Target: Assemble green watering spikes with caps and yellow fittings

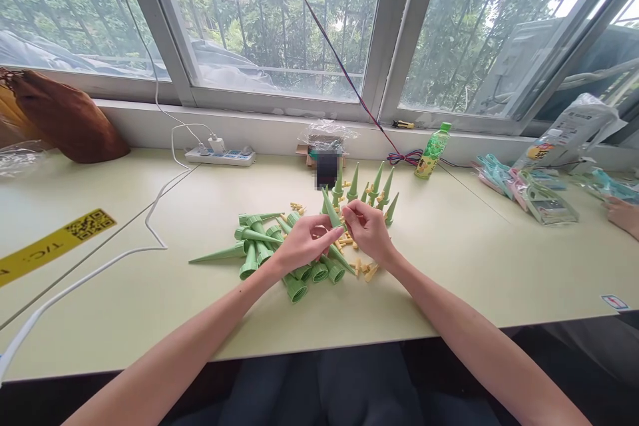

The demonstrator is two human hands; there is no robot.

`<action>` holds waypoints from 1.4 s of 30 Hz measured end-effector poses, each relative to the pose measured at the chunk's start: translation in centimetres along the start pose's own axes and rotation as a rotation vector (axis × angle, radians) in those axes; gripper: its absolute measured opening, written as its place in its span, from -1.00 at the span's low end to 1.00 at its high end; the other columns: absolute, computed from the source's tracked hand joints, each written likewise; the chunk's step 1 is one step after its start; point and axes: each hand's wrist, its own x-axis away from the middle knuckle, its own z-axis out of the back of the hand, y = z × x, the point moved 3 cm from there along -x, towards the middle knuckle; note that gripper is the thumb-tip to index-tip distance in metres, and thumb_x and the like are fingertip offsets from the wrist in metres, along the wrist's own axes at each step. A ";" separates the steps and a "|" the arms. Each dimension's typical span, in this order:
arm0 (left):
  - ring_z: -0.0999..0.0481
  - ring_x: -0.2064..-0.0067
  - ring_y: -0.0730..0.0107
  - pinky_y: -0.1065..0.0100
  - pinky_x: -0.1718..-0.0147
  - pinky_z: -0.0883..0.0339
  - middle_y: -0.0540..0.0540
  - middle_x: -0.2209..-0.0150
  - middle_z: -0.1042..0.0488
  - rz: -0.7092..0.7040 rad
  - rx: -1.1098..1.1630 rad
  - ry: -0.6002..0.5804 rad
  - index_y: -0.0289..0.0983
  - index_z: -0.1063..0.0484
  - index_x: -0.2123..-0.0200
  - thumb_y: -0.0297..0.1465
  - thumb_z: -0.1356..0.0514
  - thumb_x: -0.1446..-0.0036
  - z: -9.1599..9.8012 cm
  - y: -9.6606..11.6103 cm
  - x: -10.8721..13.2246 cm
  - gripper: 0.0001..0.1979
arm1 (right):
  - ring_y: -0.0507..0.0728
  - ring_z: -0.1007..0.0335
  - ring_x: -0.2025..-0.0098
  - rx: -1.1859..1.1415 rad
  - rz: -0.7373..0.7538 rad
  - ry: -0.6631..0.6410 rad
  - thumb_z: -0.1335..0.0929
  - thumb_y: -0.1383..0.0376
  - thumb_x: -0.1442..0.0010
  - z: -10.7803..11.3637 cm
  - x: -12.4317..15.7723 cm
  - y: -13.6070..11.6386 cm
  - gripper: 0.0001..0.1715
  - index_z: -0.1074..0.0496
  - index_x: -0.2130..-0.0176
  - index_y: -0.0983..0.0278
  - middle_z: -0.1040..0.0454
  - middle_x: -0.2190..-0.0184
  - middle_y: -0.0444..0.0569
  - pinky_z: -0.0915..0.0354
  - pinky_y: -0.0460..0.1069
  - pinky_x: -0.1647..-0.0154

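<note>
My left hand [302, 243] is closed around a green plastic cone spike [330, 208], its tip pointing up and away. My right hand [367, 229] pinches at the spike's side, on what looks like a small yellow piece that I cannot make out clearly. Below and left of my hands lies a pile of green spikes [259, 246] on their sides. Small yellow parts [367, 271] are scattered under my right hand. Several assembled spikes [377, 190] stand upright just beyond my hands.
The pale green table [449, 266] runs along a window sill. A power strip [219, 156] with white cables [150, 226] sits at back left, a green bottle [432, 152] at back right. Packaged items [544, 203] and another person's hand [624, 216] are at far right. A yellow label [54, 243] lies at left.
</note>
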 end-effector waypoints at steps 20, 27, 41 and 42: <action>-0.33 0.53 0.51 0.41 0.45 -0.25 -0.07 0.24 -0.45 -0.172 -0.441 0.252 -0.19 -0.35 -0.06 -0.17 -0.09 -0.27 0.5 -0.9 -0.5 -0.64 | -0.02 -0.04 0.63 -0.020 -0.071 0.102 -0.26 -0.03 -0.29 0.4 -0.3 0.1 -0.57 -0.27 0.42 0.23 -0.14 0.64 -0.22 -0.04 -0.08 0.63; -0.22 0.61 0.51 0.44 0.55 -0.12 0.01 0.61 -0.34 -0.024 -0.170 0.234 -0.31 -0.49 0.42 -0.04 0.03 -0.30 0.8 -0.1 -0.6 -0.48 | -0.03 -0.04 0.63 -0.084 -0.038 0.098 -0.26 -0.01 -0.30 0.5 -0.2 0.1 -0.60 -0.27 0.39 0.22 -0.13 0.61 -0.22 -0.05 -0.09 0.63; -0.08 0.66 0.57 0.48 0.66 0.06 0.11 0.72 -0.11 0.078 -0.001 0.087 -0.31 -0.44 0.48 -0.08 -0.16 -0.17 0.7 0.3 -0.4 -0.60 | -0.05 -0.06 0.56 -0.054 0.023 -0.026 -0.25 0.07 -0.33 0.1 0.1 -0.4 -0.66 -0.26 0.37 0.24 -0.17 0.54 -0.21 -0.10 -0.11 0.56; -0.09 0.66 0.58 0.49 0.66 0.06 0.11 0.72 -0.12 0.090 0.004 0.080 -0.31 -0.44 0.47 -0.09 -0.16 -0.17 0.7 0.3 -0.4 -0.61 | -0.05 -0.06 0.56 -0.052 0.028 -0.029 -0.25 0.07 -0.33 0.1 0.1 -0.5 -0.67 -0.26 0.36 0.24 -0.18 0.53 -0.20 -0.10 -0.11 0.56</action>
